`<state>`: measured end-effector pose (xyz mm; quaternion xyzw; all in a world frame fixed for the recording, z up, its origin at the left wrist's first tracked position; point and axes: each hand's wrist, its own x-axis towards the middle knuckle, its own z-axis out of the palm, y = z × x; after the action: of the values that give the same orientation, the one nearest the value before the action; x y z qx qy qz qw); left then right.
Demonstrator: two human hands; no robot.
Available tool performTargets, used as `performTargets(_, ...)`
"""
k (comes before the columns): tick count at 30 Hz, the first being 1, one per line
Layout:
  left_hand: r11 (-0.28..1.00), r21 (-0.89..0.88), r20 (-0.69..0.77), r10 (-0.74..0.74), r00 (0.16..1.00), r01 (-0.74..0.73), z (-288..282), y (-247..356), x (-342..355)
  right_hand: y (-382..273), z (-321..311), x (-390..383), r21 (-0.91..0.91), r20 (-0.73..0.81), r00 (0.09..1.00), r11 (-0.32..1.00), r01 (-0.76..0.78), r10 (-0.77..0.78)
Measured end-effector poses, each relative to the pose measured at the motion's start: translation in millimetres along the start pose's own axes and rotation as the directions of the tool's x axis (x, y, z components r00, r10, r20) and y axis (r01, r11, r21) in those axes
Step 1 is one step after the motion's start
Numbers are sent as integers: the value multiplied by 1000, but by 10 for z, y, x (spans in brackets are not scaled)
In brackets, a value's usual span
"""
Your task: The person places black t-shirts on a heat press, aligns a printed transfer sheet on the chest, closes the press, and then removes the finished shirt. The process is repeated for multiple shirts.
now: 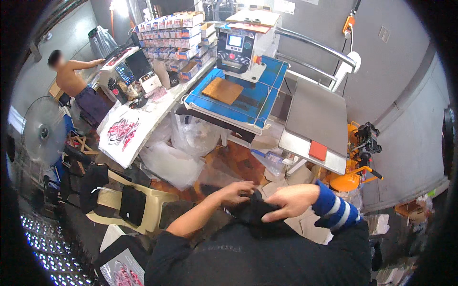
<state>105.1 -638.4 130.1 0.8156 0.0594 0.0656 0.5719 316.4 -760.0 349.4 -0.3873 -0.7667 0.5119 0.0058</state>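
Note:
In front of my chest, both hands are at a bunched piece of black fabric [254, 209]. My left hand [237, 192] has its fingers bent and closed on the fabric's upper left side. From the other side my right hand [292, 200] grips it, with the thumb in front and the other fingers hidden behind. A blue band with white stripes [338, 209] wraps my right forearm. The fabric's lower part merges with my black shirt [257, 257], so its full shape cannot be made out.
Ahead stands a press machine [238, 50] with a blue bed [202, 101] and brown pad [222, 91]. Right of it are a grey plate [317, 114], a red block [317, 150] and an orange compressor [344, 181]. A beige chair [155, 202], fan [44, 132] and another person [74, 78] are left.

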Motion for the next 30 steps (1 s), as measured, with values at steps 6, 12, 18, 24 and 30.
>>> performTargets(6,993,33,-526,-83,847,118,-89,21,-522,-127,27,-735,-7,-603,798,1000,-31,20)
performTargets(12,993,114,-603,59,796,12,-70,-311,-156,365,694,-1404,193,-833,450,931,-309,322)
performTargets(18,937,346,-515,151,844,43,-216,0,110,1574,1355,-1868,421,-906,-215,724,-547,365)
performTargets(24,884,452,-228,243,943,-119,-347,666,1157,2340,1232,-1751,508,-834,-462,744,-434,300)
performTargets(30,755,656,-281,250,927,-4,451,375,2867,3100,634,-1301,305,-952,-159,744,-595,263)
